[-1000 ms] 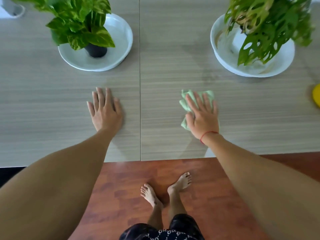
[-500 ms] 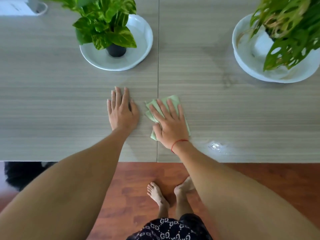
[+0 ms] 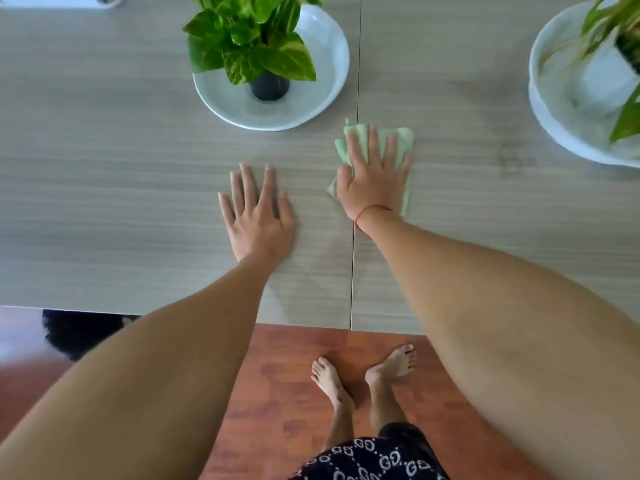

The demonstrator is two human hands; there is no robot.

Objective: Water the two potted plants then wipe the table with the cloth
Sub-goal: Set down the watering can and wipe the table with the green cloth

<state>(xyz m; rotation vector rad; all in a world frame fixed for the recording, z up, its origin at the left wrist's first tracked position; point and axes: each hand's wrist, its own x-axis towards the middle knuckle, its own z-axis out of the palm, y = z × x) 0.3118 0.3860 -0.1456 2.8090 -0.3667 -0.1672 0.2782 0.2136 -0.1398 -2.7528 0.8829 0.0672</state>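
Note:
My right hand (image 3: 372, 178) lies flat on a pale green cloth (image 3: 403, 142), pressing it onto the grey wood-grain table (image 3: 104, 188) just right of the table's seam. My left hand (image 3: 258, 216) rests flat on the bare tabletop to the left of it, fingers spread, holding nothing. A leafy green plant (image 3: 249, 39) in a small dark pot (image 3: 269, 87) stands in a white bowl (image 3: 325, 57) straight beyond the hands. A second plant (image 3: 627, 36) in a white bowl (image 3: 554, 129) sits at the far right, cut off by the frame edge.
The table's near edge (image 3: 194, 311) runs across the lower middle, with red-brown floor (image 3: 284, 382) and my bare feet below it. A faint damp sheen shows on the tabletop near the seam (image 3: 353, 258). A white object (image 3: 69, 0) peeks in at the top left.
My right hand has slid the cloth away from me and to the right, off the seam. The left hand stays planted. The view has shifted left.

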